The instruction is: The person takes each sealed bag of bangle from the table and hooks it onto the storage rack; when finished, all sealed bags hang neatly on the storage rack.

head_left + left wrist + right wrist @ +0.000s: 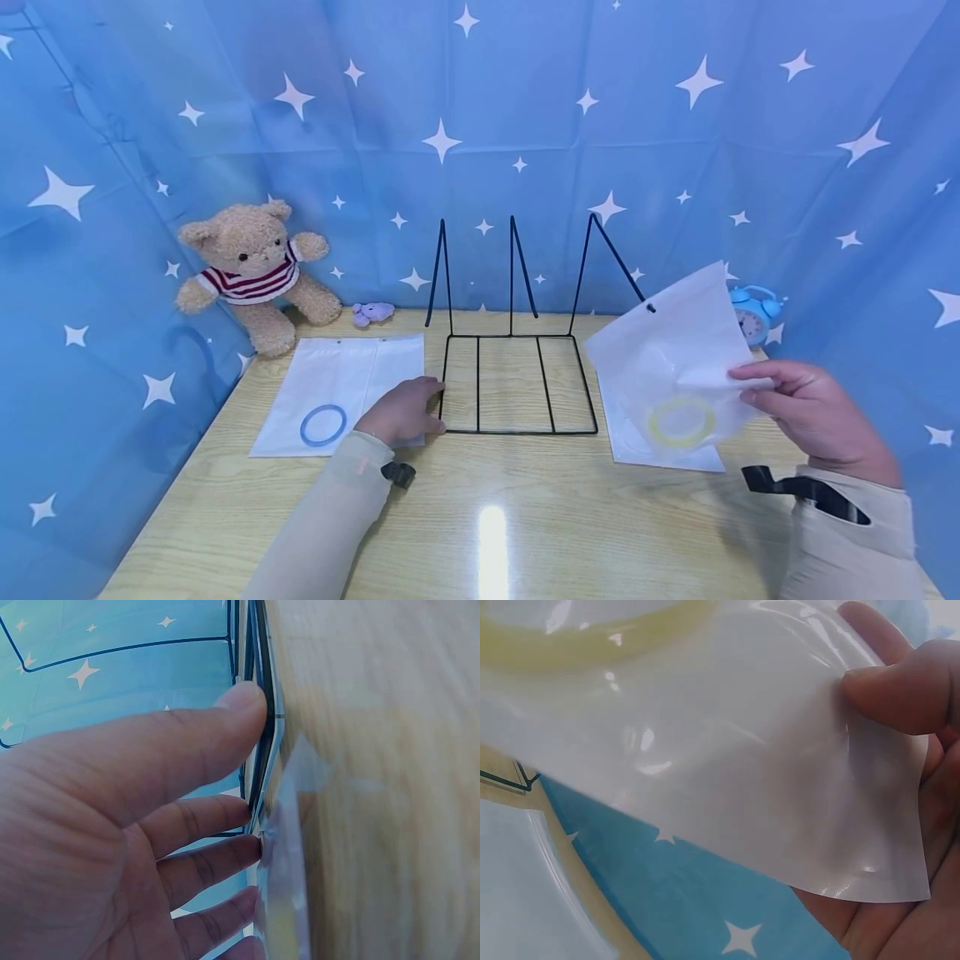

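Observation:
My right hand (832, 412) pinches the side of a white, see-through plastic bag (727, 750) between thumb and fingers. A yellow ring (682, 421) shows through it. The bag hangs tilted, its top edge meeting the tip of the right hook of a black wire rack (521, 432); whether the tip passes through a hole, I cannot tell. At the rack's left side, my left hand (405, 408) touches the base wire with thumb and fingertips, the fingers fairly straight in the left wrist view. The rack's other two hooks hold nothing.
A white bag (288, 433) with a blue ring (323, 425) lies left of the rack. Another white sheet or bag (693, 458) lies under the raised one. Behind stand a teddy bear (258, 250), a small purple toy (372, 313) and a blue alarm clock (753, 312).

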Available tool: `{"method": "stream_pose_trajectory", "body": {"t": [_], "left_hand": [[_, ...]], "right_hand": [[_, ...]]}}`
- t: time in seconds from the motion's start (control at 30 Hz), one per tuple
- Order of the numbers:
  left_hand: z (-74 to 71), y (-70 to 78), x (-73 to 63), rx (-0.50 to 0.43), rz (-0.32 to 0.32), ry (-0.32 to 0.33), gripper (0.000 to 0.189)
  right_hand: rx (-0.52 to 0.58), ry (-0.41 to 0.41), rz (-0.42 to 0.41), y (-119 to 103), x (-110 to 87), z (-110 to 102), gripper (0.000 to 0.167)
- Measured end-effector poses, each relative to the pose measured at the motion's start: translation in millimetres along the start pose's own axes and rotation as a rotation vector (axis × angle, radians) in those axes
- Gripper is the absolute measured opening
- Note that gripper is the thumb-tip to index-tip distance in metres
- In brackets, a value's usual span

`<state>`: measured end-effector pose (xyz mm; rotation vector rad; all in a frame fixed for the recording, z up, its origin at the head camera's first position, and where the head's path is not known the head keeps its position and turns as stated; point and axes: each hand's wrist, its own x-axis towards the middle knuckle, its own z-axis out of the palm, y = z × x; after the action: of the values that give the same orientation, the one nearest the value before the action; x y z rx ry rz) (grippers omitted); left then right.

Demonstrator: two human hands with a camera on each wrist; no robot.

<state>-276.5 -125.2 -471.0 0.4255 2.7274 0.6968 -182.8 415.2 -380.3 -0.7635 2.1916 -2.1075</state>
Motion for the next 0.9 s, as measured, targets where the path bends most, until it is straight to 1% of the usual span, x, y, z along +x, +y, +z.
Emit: {"method": "stream_pose_trajectory", "body": {"t": [0.3, 0.43, 0.57, 0.67, 0.8, 0.9], "left_hand": [[0.5, -0.1, 0.8, 0.003, -0.005, 0.006, 0.075], [0.6, -0.2, 0.7, 0.004, -0.007, 0.006, 0.075], [0.9, -0.5, 1.3, 0.007, -0.009, 0.006, 0.076], [1.4, -1.1, 2.0, 0.011, -0.010, 0.005, 0.076], [2.0, -1.8, 2.7, 0.014, -0.011, 0.005, 0.076], [2.3, -1.7, 2.7, 0.012, -0.012, 0.005, 0.076]], "right_hand": [[-0.075, 0.046, 0.022, 3, 2.6, 6, 0.046], [-0.144, 0.070, 0.039, 5, 3.7, 7, 0.044], [-0.187, 0.070, 0.055, 5, 5.1, 9, 0.041], [-0.263, 0.098, 0.083, 3, 6.7, 13, 0.038], [-0.426, 0.114, 0.123, 0, 9.6, 19, 0.038], [-0.441, 0.085, 0.135, 0, 12.3, 21, 0.040]]}}
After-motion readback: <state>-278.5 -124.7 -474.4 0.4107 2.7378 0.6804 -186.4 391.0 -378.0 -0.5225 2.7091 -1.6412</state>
